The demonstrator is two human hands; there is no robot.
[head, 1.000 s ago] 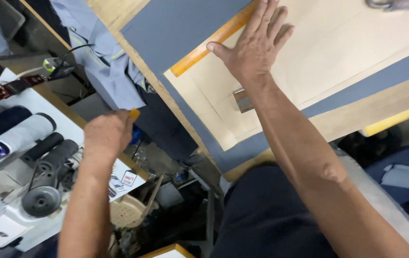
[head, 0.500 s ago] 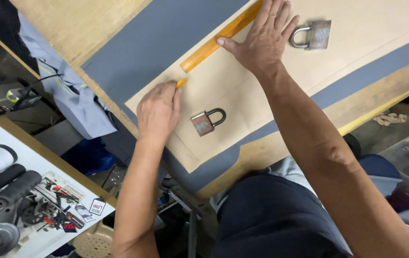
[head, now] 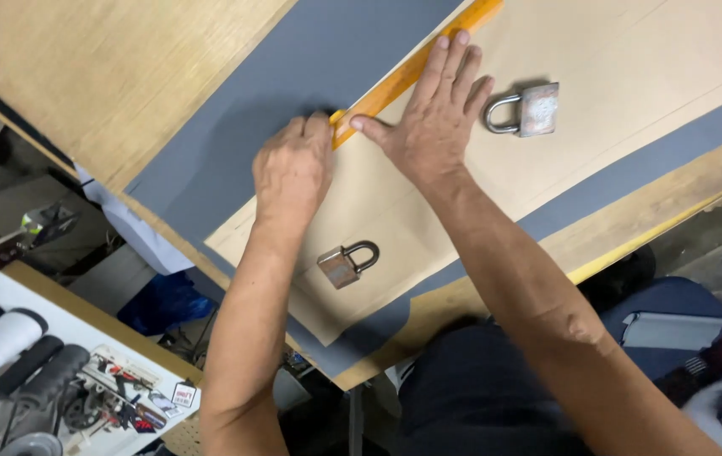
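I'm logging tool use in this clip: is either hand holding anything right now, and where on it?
The right hand presses flat on the orange ruler near its lower end. The left hand is at the ruler's tip; whether its grip holds anything cannot be told.

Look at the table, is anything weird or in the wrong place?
Two metal padlocks lie on the tan paper pattern, which seems odd; they appear to serve as weights. Otherwise nothing looks spilled or broken. The left hand and right hand press an orange ruler against the paper's edge over grey fabric.
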